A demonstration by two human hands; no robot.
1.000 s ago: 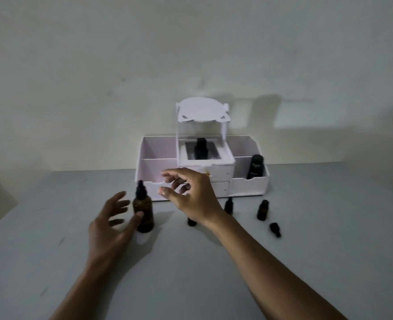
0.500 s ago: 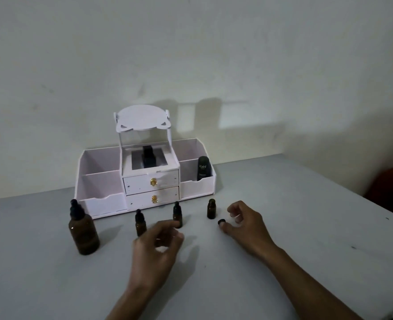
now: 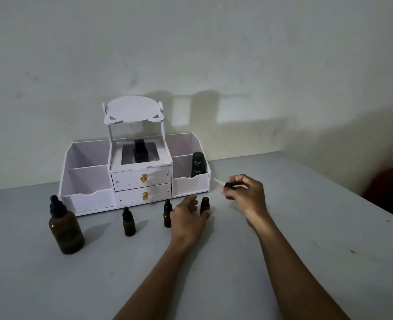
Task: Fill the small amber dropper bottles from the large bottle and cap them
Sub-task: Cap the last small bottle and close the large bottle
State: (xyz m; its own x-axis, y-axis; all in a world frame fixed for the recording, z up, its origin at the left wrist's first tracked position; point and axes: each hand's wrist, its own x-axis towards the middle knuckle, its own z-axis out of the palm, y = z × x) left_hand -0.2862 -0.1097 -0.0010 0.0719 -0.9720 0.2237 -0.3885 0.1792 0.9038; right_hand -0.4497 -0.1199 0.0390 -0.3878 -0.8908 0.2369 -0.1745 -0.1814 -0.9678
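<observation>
The large amber bottle [image 3: 66, 229] with a black dropper cap stands at the left of the grey table. Two capped small amber bottles [image 3: 128, 222] [image 3: 167, 214] stand in a row to its right. A third small bottle [image 3: 205, 205], uncapped, stands further right. My left hand [image 3: 188, 219] rests on the table with its fingers curled beside that open bottle, thumb touching its base. My right hand [image 3: 245, 194] hovers to the right and pinches a dropper cap [image 3: 222, 183] whose clear pipette points up and left.
A white cosmetic organizer [image 3: 135, 174] with two drawers and a raised top stands against the wall. It holds a black Kahf tube [image 3: 199, 164] in its right compartment and a dark object in the middle. The table's right edge [image 3: 380, 211] runs diagonally.
My right hand has lifted the dropper cap off the table. My left hand has moved right, up to the uncapped small bottle. The camera view has shifted slightly.
</observation>
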